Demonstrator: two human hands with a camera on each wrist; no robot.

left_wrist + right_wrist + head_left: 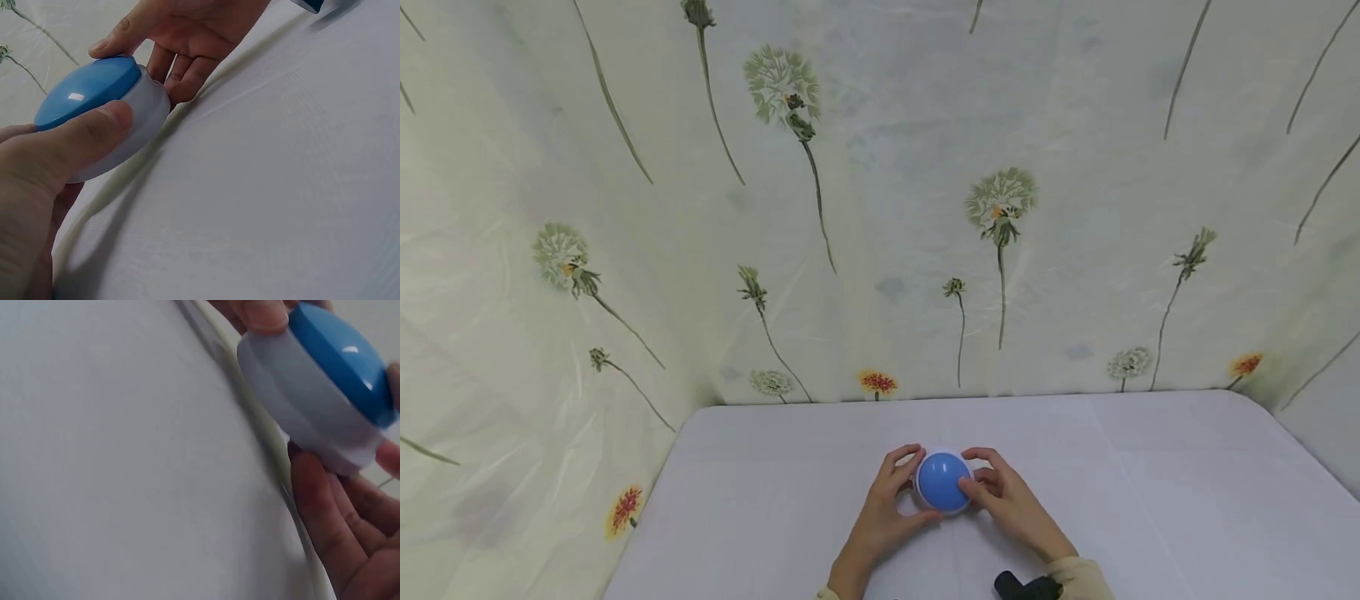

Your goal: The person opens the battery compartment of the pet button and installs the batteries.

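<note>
A round push button (943, 481) with a glossy blue dome and a white base is between both hands, over the front middle of the table. My left hand (883, 510) grips the white base from the left, thumb at the near side and fingers at the far side. From the right, my right hand (1013, 504) has its thumb on the edge of the blue dome. In the right wrist view, the right fingers (331, 519) curl beneath the white base (300, 394). The left wrist view shows the button tilted, its blue dome (87, 90) facing up.
A white cloth covers the table (760, 467). Behind and at the left hangs a curtain (895, 208) printed with dandelions, close to the table's back edge. A black device (1028, 587) sits at the right wrist, by a beige sleeve (1081, 578).
</note>
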